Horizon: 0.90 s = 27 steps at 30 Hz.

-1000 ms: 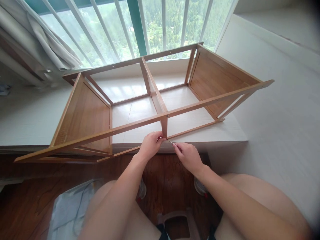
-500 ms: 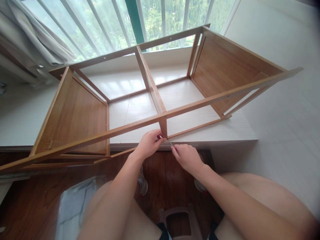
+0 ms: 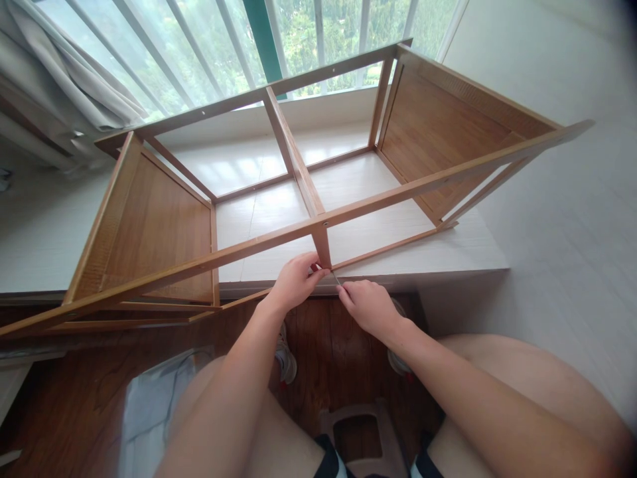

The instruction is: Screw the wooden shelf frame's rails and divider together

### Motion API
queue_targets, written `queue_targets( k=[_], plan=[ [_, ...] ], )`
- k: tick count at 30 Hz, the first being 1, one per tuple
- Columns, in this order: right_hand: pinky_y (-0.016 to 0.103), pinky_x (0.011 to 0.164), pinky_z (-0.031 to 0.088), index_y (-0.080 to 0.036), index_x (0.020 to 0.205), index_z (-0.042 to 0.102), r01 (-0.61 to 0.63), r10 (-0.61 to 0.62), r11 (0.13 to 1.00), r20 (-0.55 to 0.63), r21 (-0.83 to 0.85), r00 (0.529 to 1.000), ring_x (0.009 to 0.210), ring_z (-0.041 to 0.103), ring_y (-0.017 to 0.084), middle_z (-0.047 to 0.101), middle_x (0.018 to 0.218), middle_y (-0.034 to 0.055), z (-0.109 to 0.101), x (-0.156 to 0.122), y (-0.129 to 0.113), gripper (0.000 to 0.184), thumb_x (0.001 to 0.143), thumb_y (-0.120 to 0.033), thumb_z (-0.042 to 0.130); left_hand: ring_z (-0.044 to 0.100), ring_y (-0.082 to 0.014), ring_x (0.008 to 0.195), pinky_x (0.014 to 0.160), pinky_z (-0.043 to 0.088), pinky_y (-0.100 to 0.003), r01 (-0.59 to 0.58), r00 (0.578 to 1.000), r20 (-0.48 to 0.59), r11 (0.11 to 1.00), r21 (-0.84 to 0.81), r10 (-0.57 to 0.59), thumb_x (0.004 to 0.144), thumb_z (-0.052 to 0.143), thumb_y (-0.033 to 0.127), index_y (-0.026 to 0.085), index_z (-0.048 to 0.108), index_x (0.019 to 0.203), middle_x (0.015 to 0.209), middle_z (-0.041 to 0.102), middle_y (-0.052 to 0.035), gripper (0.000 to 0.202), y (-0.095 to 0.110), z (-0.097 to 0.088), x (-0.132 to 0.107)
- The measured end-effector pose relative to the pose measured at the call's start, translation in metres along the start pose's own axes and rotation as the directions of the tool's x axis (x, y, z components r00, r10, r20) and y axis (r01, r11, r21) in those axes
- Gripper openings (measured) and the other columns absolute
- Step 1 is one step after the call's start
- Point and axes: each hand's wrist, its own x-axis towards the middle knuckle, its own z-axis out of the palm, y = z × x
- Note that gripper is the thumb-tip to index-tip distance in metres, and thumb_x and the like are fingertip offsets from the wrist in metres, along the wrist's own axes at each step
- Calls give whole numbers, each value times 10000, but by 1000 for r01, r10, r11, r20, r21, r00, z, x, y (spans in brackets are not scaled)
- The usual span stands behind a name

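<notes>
A brown wooden frame [image 3: 293,169] with a panel at each end stands partly on the pale ledge. My left hand [image 3: 294,282] is closed around the bottom of its middle crosspiece [image 3: 322,249], thumb and fingers pinching close to the lower rail. In my right hand [image 3: 371,307] is a thin metal-shafted tool [image 3: 336,279], its rear end hidden by the fingers. The shaft points up and left, its tip meeting the joint beside my left fingertips. Whatever the tip engages is too small to make out.
Behind the frame is a barred window [image 3: 209,53], with a curtain [image 3: 74,73] at left. The pale ledge [image 3: 468,255] ends in a front edge above the dark wood floor [image 3: 328,352]. A plastic stool [image 3: 385,431] and a plastic-wrapped package [image 3: 149,411] are below.
The whole view has shifted slightly, with the frame appearing a little higher and further left. Both hands keep the same hold at the joint, and the tool stays against it.
</notes>
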Motion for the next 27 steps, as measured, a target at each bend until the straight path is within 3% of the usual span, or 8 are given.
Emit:
queue_targets(
  k=[12, 16, 18, 19, 21, 24, 25, 27],
  plan=[
    [257, 681, 396, -179, 823, 664, -35, 36, 998, -31, 45, 999, 789, 667, 205, 710, 870, 90, 4, 1, -1, 442, 1000, -392, 319, 580, -124, 801, 678, 447, -232, -4, 1000, 5, 1000, 4, 4, 857, 554, 272, 183, 667, 917, 897, 672, -25, 156, -4, 2, 0],
    [250, 662, 394, -162, 742, 636, -34, 42, 959, -22, 280, 999, 718, 641, 173, 686, 768, 81, 10, 2, 0, 439, 983, -394, 353, 576, -128, 797, 676, 446, -236, -11, 1000, 3, 1000, 6, 11, 858, 547, 284, 172, 668, 907, 885, 664, -37, 172, -5, 2, 0],
    [233, 612, 390, -154, 717, 605, -56, 32, 822, 51, 567, 998, 614, 598, 136, 643, 666, 57, 17, 4, -1, 448, 977, -418, 353, 572, -127, 790, 676, 443, -239, -14, 1000, 1, 1000, 8, 14, 858, 544, 290, 168, 668, 904, 876, 662, -38, 180, -4, 2, 0],
    [225, 571, 380, -152, 717, 584, -96, 23, 692, 111, 716, 994, 559, 568, 120, 618, 630, 44, 21, 4, -2, 446, 972, -439, 356, 570, -127, 787, 676, 442, -240, -15, 1000, 0, 1000, 9, 15, 859, 542, 292, 168, 668, 902, 872, 661, -37, 182, -3, 2, 0],
    [213, 491, 342, -155, 747, 536, -221, -20, 336, 242, 916, 970, 490, 513, 100, 589, 622, 25, 28, 5, -4, 424, 952, -493, 382, 567, -127, 785, 676, 440, -240, -12, 1000, -3, 1000, 9, 12, 859, 540, 295, 165, 668, 900, 860, 658, -35, 186, -2, 1, 0],
    [199, 464, 313, -175, 799, 467, -400, -175, -151, 374, 904, 911, 482, 455, 82, 548, 654, -4, 32, 4, -5, 372, 915, -528, 450, 567, -128, 784, 675, 437, -237, -12, 1000, -2, 1000, 0, 12, 856, 544, 291, 162, 667, 891, 845, 657, -34, 182, 0, 1, 0],
    [196, 474, 315, -179, 805, 450, -442, -227, -242, 392, 864, 892, 488, 432, 76, 526, 651, -14, 31, 3, -4, 359, 912, -521, 462, 567, -127, 782, 675, 436, -235, -15, 1000, -3, 1000, -4, 15, 853, 546, 287, 162, 667, 887, 841, 658, -32, 177, 1, 0, 0],
    [194, 488, 316, -183, 805, 427, -493, -289, -326, 411, 807, 865, 492, 380, 70, 480, 631, -26, 30, 2, -3, 336, 918, -498, 460, 566, -124, 779, 676, 432, -232, -17, 1000, -3, 1000, -7, 17, 850, 549, 279, 163, 666, 889, 838, 658, -29, 170, 1, 0, 0]
  ],
)
